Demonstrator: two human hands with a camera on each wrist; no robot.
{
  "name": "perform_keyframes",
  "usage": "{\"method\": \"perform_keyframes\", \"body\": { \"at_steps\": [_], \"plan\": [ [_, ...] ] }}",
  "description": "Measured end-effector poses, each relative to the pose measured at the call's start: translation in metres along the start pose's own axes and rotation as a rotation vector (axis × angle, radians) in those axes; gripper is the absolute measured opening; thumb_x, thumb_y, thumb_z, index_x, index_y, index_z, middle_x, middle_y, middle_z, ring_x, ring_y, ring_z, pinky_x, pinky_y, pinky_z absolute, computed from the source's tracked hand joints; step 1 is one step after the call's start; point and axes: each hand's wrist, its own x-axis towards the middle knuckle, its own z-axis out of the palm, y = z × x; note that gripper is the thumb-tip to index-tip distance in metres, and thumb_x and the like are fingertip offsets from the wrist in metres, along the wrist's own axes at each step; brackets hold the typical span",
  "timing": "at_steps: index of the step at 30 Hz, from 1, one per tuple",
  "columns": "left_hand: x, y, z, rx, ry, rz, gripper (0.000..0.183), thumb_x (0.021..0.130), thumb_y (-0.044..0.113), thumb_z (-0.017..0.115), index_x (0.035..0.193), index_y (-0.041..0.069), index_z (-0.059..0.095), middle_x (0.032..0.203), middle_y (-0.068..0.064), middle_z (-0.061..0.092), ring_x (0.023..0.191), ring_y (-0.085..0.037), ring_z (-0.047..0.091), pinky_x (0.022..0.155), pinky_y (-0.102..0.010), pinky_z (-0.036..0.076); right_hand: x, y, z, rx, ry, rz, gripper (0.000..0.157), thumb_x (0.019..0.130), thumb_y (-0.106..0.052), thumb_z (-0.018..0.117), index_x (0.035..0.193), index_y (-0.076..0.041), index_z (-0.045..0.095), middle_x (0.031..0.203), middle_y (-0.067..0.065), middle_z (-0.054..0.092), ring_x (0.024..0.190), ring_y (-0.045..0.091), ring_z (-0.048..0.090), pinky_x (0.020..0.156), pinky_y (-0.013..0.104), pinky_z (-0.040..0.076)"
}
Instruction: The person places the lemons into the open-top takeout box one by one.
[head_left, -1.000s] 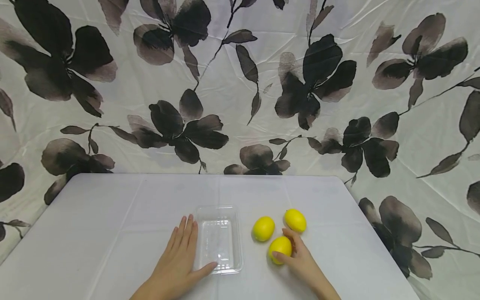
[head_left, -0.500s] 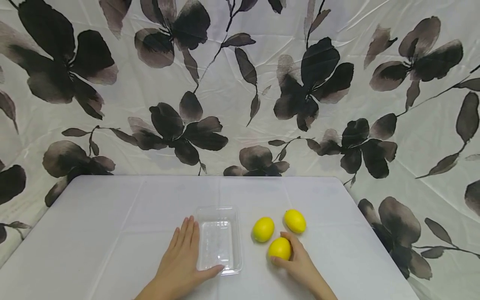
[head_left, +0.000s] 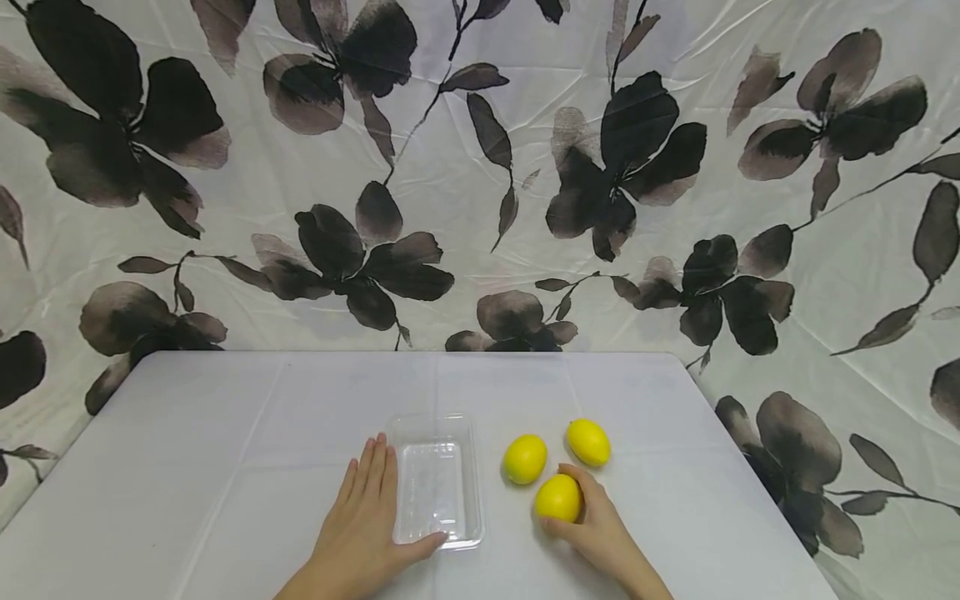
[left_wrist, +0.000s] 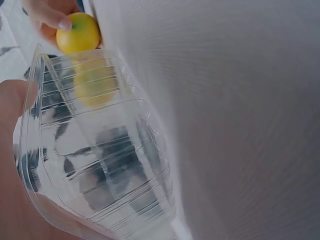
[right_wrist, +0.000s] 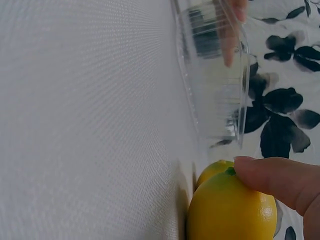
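Note:
In the head view, a clear plastic container (head_left: 474,483) lies in the middle of the table. My left hand (head_left: 358,521) rests along its left side with fingers straight, the thumb reaching over the near edge. To the right, my right hand (head_left: 598,523) holds the nearest yellow lemon (head_left: 557,498) between thumb and fingers; the lemon sits on the table. In the right wrist view, the thumb presses near the green-tipped end of this lemon (right_wrist: 230,212). Two more lemons lie just beyond, one to the left (head_left: 524,459) and one at the back (head_left: 588,442).
White cloth covers the table (head_left: 187,467), whose far edge runs across the middle of the head view. Behind it hangs a pale fabric backdrop (head_left: 480,183) with dark flower prints.
The left thumb has slid slightly to the right along the container's near edge. My right fingers have shifted a little around the lemon, which stays in place.

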Motion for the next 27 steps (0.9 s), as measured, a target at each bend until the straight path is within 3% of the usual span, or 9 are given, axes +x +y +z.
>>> {"method": "perform_keyframes", "body": {
  "at_steps": [12, 17, 27],
  "plan": [
    [-0.0017, -0.0008, 0.0035, 0.019, 0.021, 0.003, 0.125, 0.077, 0.083, 0.054, 0.148, -0.015, 0.027, 0.160, -0.029, 0.014, 0.149, -0.041, 0.013, 0.122, -0.046, 0.005, 0.0000, -0.0012, 0.0003, -0.072, 0.027, -0.050, 0.082, 0.069, -0.022, 0.089, 0.140, -0.006, 0.050, 0.142, 0.016, 0.048, 0.131, 0.039, 0.045, 0.108, 0.063, 0.033],
    [-0.0013, -0.0004, 0.0028, 0.020, 0.006, -0.004, 0.125, 0.077, 0.084, 0.053, 0.148, -0.015, 0.026, 0.160, -0.029, 0.013, 0.149, -0.041, 0.012, 0.120, -0.052, 0.012, 0.0011, -0.0006, 0.0006, -0.092, 0.037, -0.061, 0.082, 0.068, -0.021, 0.090, 0.139, -0.006, 0.052, 0.136, 0.013, 0.050, 0.118, 0.031, 0.052, 0.101, 0.055, 0.044],
    [-0.0006, 0.0005, 0.0011, 0.016, -0.011, -0.010, 0.125, 0.077, 0.085, 0.052, 0.149, -0.015, 0.026, 0.161, -0.028, 0.012, 0.149, -0.040, 0.011, 0.118, -0.055, 0.017, 0.0020, 0.0011, 0.0032, -0.084, 0.074, -0.070, 0.082, 0.065, -0.018, 0.091, 0.136, -0.004, 0.054, 0.137, 0.015, 0.053, 0.123, 0.032, 0.052, 0.106, 0.054, 0.041]
  ]
}}
